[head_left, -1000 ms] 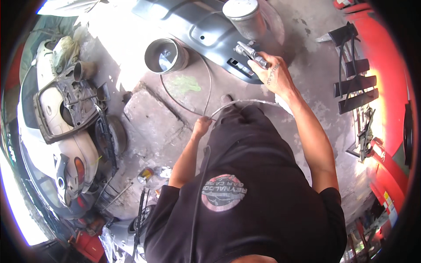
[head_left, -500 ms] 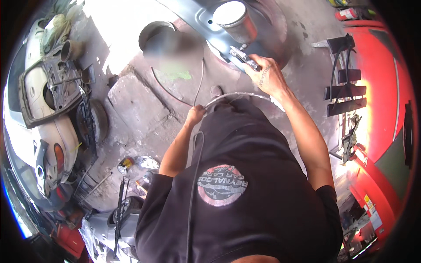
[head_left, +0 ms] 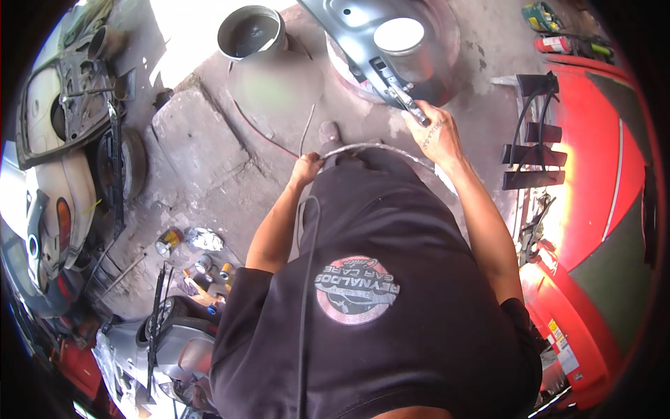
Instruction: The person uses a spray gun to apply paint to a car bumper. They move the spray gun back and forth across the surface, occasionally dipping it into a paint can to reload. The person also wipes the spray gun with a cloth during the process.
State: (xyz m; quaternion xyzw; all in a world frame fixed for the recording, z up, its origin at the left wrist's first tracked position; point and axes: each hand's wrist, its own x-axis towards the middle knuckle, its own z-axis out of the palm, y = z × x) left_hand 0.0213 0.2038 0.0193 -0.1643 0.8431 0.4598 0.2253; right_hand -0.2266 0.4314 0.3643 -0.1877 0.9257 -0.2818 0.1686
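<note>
My right hand (head_left: 440, 136) is wrapped round the handle of a spray gun (head_left: 400, 91), with a pale-topped cup (head_left: 401, 47) above it. Just beyond the gun lies a grey metal car panel (head_left: 342, 28), resting on a round pinkish support (head_left: 340, 64). A pale hose (head_left: 370, 146) curves across in front of my legs from the gun side to my left hand (head_left: 306, 168), whose fingers are closed on it. Below the left hand more hose hangs down along my dark shirt. The gun's trigger is hidden by my fingers.
A dark round bucket (head_left: 246, 52) stands on the floor ahead, beside a blurred patch. Left are a bare car door (head_left: 42, 122), a tyre (head_left: 129, 164) and cans (head_left: 168, 241). On the right are a red car (head_left: 593, 174) and dark padded bars (head_left: 534, 156).
My view has shifted, and the spray gun with its cup now sits further right and lower over the panel. Both hands keep their grips; the bucket shows more fully.
</note>
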